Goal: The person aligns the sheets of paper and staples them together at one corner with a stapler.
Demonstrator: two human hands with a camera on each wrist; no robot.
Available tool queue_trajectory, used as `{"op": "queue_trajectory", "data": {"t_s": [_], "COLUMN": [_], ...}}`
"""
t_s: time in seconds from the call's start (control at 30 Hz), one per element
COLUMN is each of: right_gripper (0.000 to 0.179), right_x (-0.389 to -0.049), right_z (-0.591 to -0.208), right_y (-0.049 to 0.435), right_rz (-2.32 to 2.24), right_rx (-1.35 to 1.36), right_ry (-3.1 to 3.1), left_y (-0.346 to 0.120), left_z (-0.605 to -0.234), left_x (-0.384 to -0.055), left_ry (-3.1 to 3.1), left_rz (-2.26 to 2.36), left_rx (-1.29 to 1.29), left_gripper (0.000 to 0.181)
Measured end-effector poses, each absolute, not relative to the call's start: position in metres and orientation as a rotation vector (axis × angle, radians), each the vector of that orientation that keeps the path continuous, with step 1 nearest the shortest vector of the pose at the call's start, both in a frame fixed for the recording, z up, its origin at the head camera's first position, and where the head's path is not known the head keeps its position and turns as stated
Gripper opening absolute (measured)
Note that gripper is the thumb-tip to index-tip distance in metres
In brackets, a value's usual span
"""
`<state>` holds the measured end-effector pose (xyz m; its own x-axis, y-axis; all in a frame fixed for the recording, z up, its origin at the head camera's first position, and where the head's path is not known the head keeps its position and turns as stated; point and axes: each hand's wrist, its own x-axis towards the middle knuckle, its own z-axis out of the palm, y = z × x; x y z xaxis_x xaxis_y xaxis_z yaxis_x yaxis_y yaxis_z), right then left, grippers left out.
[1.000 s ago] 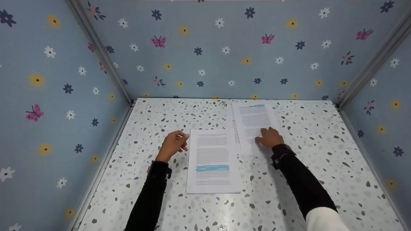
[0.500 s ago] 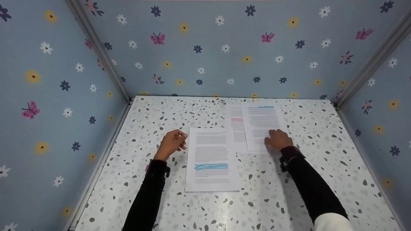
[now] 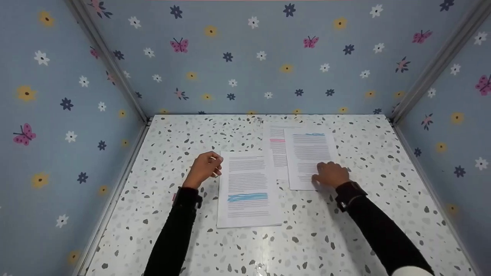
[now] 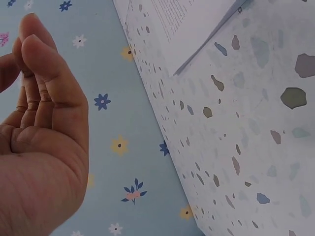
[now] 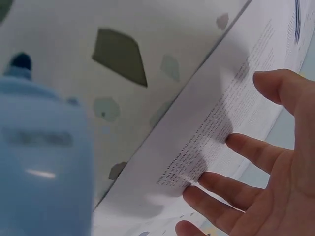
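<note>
A stack of printed sheets [image 3: 247, 209], its top page crossed by a blue highlighter band, lies before me on the table. My left hand [image 3: 203, 168] is beside the stack's upper left edge. In the left wrist view, the fingers [image 4: 54, 83] are loosely bent and hold nothing. To the right is a printed sheet [image 3: 307, 149] with a blue mark near its top. My right hand [image 3: 333, 174] rests its fingertips on that sheet's lower right part. Spread fingers [image 5: 256, 152] touch the print in the right wrist view. Partly beneath this sheet is a pink-highlighted page [image 3: 277, 153].
The white speckled table [image 3: 184, 237] is bounded by blue flower-patterned panels [image 3: 245, 50] at the back, left and right. Metal posts [image 3: 418, 84] stand at the corners. A blurred light-blue object [image 5: 44, 162] fills the left of the right wrist view.
My right hand has slid the blue-marked sheet rightward, then back toward me, uncovering more of the pink-highlighted page. The left hand has hardly moved. The head view has shifted slightly.
</note>
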<state>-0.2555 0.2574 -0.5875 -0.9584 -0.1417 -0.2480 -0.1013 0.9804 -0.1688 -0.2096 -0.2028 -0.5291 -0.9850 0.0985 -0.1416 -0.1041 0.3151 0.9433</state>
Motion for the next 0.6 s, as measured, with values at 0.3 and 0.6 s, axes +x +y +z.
{"op": "queue_trajectory", "data": {"t_s": [0.3,0.6], "right_gripper": [0.045,0.042], "right_x": [-0.242,-0.234], "right_z": [-0.589,-0.578], "right_y": [0.255,0.255], "right_rz": [-0.219,-0.297], "right_rx": [-0.18,-0.147], "right_ry": [2.873,2.875], "left_y": [-0.184,-0.142], "left_z": [-0.53,-0.53], "left_x": [-0.217,-0.231], "left_ry": [2.394,2.394], "left_rz": [1.717,1.745], "left_rx": [0.056,0.092], "left_gripper": [0.019,0.019]}}
